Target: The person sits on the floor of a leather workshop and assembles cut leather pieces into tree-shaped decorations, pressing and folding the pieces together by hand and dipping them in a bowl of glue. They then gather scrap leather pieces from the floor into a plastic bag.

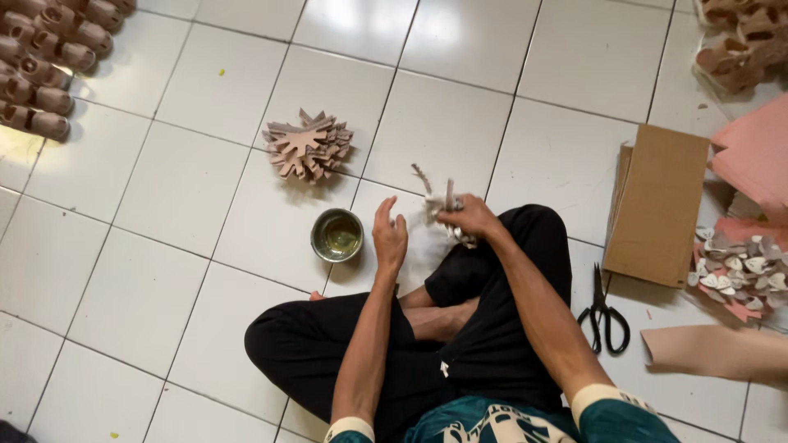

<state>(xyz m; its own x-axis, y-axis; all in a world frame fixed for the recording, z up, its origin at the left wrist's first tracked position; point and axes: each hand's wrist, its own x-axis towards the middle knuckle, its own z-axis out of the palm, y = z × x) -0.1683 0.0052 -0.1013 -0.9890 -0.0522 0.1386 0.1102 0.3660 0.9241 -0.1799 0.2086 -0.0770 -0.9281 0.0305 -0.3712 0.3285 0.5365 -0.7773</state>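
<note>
Seated cross-legged on white tile floor (189,189). R hand (469,216) clamped on pale cut-out piece (437,201), held above knee. L hand (389,238) empty, fingers spread, just beside piece, not touching. Small metal tin (336,235) w/ yellowish liquid near L hand. Stack of tan cut-outs (308,146) beyond tin. Scissors (605,312), cardboard (658,203) to right.

A stack of tan star-shaped cut-outs (309,145) lies on the white tiled floor (164,189) at upper centre. Rows of brown sandal parts (49,61) fill the upper left corner, more (739,41) the upper right. At right sit a cardboard box (657,205), black scissors (605,312), pink sheets (755,156) and a heap of small pale heart-shaped pieces (739,271).
</note>
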